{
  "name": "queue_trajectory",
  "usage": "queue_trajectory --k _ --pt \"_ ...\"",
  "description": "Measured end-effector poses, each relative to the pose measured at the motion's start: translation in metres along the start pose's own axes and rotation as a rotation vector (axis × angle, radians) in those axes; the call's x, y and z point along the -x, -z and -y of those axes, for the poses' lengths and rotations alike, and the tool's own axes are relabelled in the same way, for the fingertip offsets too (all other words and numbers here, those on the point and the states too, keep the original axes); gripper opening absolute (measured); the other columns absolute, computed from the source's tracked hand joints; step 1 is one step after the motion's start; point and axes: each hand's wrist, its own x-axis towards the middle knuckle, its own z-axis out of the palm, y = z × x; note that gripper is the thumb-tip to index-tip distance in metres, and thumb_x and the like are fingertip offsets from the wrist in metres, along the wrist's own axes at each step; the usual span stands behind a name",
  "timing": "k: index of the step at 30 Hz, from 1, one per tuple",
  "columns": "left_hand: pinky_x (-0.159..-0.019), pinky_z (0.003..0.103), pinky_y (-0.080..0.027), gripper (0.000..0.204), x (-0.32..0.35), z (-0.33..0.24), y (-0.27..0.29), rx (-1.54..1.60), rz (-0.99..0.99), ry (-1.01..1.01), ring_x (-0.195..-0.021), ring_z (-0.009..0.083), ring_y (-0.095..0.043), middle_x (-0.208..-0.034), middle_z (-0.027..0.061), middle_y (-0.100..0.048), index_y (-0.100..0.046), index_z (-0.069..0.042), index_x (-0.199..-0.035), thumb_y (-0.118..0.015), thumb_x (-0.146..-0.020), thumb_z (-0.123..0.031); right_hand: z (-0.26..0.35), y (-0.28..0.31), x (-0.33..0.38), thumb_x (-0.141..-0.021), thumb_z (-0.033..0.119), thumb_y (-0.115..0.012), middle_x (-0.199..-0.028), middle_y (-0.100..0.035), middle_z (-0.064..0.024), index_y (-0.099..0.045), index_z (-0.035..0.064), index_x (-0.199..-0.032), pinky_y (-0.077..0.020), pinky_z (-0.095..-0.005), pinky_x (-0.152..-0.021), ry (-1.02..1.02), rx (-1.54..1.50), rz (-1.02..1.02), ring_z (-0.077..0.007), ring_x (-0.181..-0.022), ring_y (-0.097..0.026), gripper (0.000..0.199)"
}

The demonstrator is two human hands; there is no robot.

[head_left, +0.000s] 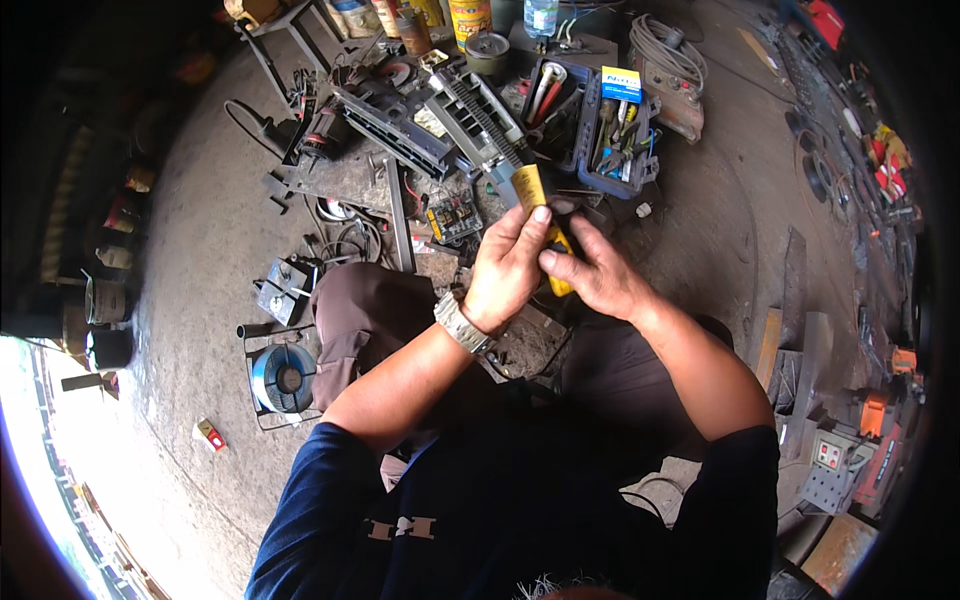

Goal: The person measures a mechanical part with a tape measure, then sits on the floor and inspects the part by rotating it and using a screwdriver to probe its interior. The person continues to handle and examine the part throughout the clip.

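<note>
Yellow strip, looks like folded abrasive paper or a card, pinched at its lower end by left hand, thumb & fingertips closed on it; top end sticks up free toward far side. Right hand w/ fingers curled around a small yellow-handled tool, most of it hidden in the grip, can't tell what kind. Both hands near touching, centre of scene, above the knees. Open blue toolbox far right, wire spool near left, circuit board on concrete floor. Risk, my read: thin pinch, strip could slip & drop into clutter; hidden tool tip close to left fingers, could nick them
</note>
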Motion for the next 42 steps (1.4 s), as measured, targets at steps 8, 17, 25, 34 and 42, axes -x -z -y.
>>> queue_trajectory --k 8,17,25,34,42 --pt "-0.099 0.032 -0.054 0.028 -0.004 0.018 0.02 0.183 -0.061 0.186 -0.111 0.015 -0.067 -0.123 0.0076 -0.071 -0.065 -0.001 -0.13 -0.052 -0.113 -0.019 -0.01 0.007 -0.02 -0.096 0.045 -0.071 -0.134 -0.066 -0.0211 -0.05 -0.0037 -0.147 -0.0501 -0.0401 -0.104 -0.05 0.177 0.062 -0.0286 -0.126 -0.064 0.073" --pt "-0.1 0.028 -0.051 0.03 -0.021 0.022 0.021 0.09 -0.109 0.047 -0.109 0.0113 -0.063 -0.12 0.0055 -0.071 -0.066 0.002 -0.131 -0.051 -0.114 -0.018 -0.02 0.016 -0.04 -0.095 0.029 -0.074 -0.125 -0.065 -0.0132 -0.051 -0.0047 -0.145 -0.0506 -0.0337 -0.099 -0.083 0.014 0.069 -0.0159 -0.117 -0.059 0.064" --pt "-0.093 0.027 -0.052 0.028 -0.006 0.021 0.02 -0.018 -0.08 0.007 -0.103 0.0082 -0.062 -0.112 0.0027 -0.071 -0.067 0.001 -0.127 -0.053 -0.113 -0.019 -0.036 0.01 -0.026 -0.096 0.015 -0.065 -0.121 -0.064 -0.0074 -0.056 -0.003 -0.138 -0.0516 -0.0328 -0.093 -0.073 -0.063 0.049 -0.0131 -0.107 -0.059 0.047" --pt "-0.093 0.027 -0.053 0.03 0.008 0.009 0.016 0.085 -0.17 -0.044 -0.103 0.0092 -0.064 -0.115 0.0038 -0.072 -0.066 -0.001 -0.129 -0.049 -0.115 -0.021 -0.035 -0.011 -0.021 -0.107 0.039 -0.063 -0.14 -0.06 -0.0168 -0.039 -0.0114 -0.155 -0.0462 -0.0327 -0.109 -0.152 -0.076 -0.04 -0.0179 -0.128 -0.057 0.073" --pt "-0.101 0.033 -0.048 0.028 0.001 0.0 0.042 0.097 -0.162 -0.021 -0.109 0.0141 -0.062 -0.118 0.0047 -0.072 -0.066 -0.003 -0.127 -0.051 -0.113 -0.023 -0.047 0.001 -0.023 -0.106 0.034 -0.064 -0.135 -0.064 -0.0141 -0.047 -0.0049 -0.152 -0.0502 -0.0326 -0.1 -0.319 0.071 0.112 -0.0188 -0.121 -0.062 0.063"
